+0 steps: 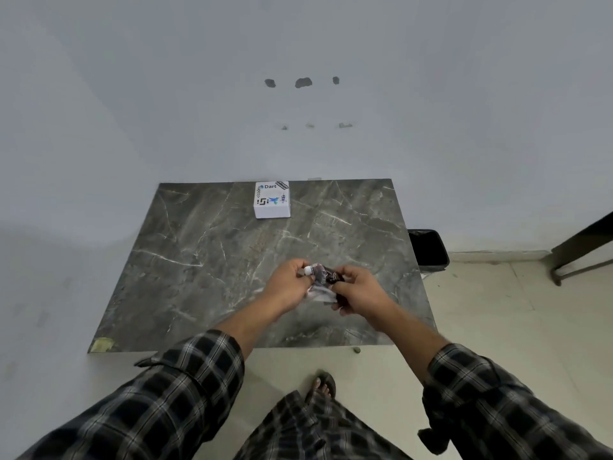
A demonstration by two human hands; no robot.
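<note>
Both hands are up over the front half of the table point(199, 260), meeting near its middle. Between them is a small crumpled pouch point(321, 279), dark with paler patches. It looks like a squeeze pack, but it's too small in the view to be sure.

Left hand point(290, 288): fingers curled in, thumb and fingertips pinching the cap point(308, 270), which is white and sits at the pouch's left end.

Right hand point(360, 293): fingers curled round the dark right end of the pouch, gripping it. The lower fingers are tucked under, so can't tell how they sit.

The pouch is held in the air just above the tabletop. Can't tell whether its bottom edge touches the surface.

Also in view:
- White box point(272, 210) with stickers on top, at the far edge of the table against the wall point(132, 111), well apart from the hands.
- Black bin point(428, 249) on the floor, just beside the table's right edge.
- Three chipped holes point(303, 82) in the wall above the box.
- Yellowish patch point(102, 344) on the table's near-left corner.
- Checked sleeves on both arms, and one sandalled foot point(323, 386) on the floor below the table edge.
</note>
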